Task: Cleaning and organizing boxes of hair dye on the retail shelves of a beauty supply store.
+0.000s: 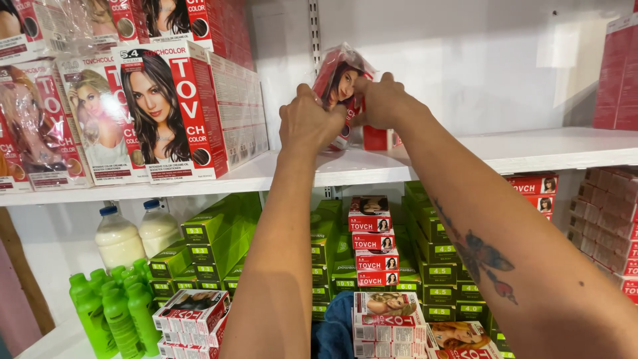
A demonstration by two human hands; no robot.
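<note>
My left hand (307, 125) and right hand (385, 100) both grip a plastic-wrapped bundle of red hair-dye boxes (340, 83), tilted, its lower end at the white upper shelf (531, 147), near the middle of the front edge. More red boxes (169, 110) stand at the shelf's left end. Below it sit green boxes (219, 246) and green bottles (109, 306).
</note>
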